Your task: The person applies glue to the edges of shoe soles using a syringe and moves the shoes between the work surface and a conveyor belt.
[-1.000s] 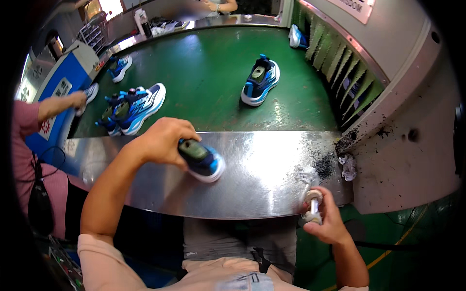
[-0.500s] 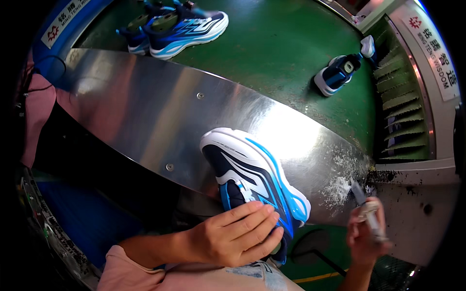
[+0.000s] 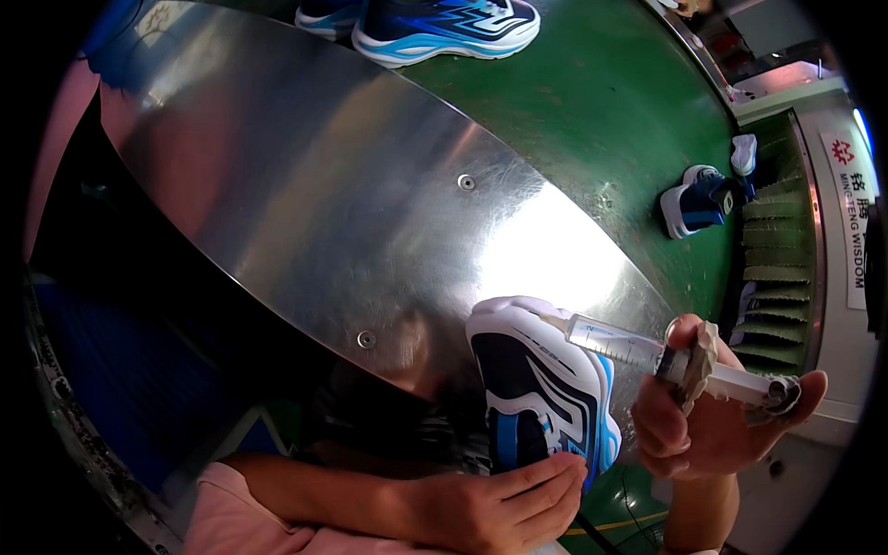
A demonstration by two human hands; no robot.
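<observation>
My left hand (image 3: 495, 504) grips the heel end of a blue, navy and white sneaker (image 3: 541, 388), held sole-edge up just off the near rim of the shiny metal table (image 3: 324, 203). My right hand (image 3: 717, 416) holds a clear plastic syringe (image 3: 638, 350) smeared with dried glue, thumb on its plunger. The syringe's tip touches the white sole edge at the sneaker's toe.
Behind the metal table runs a green conveyor surface (image 3: 592, 111). A blue sneaker (image 3: 444, 26) lies at its far end and another blue and white sneaker (image 3: 698, 199) sits at the right, beside a ridged green rack (image 3: 772, 268).
The sneaker has come closer and turned toe-up in my left hand. My right hand has brought the syringe in from the right until its tip meets the sole edge.
</observation>
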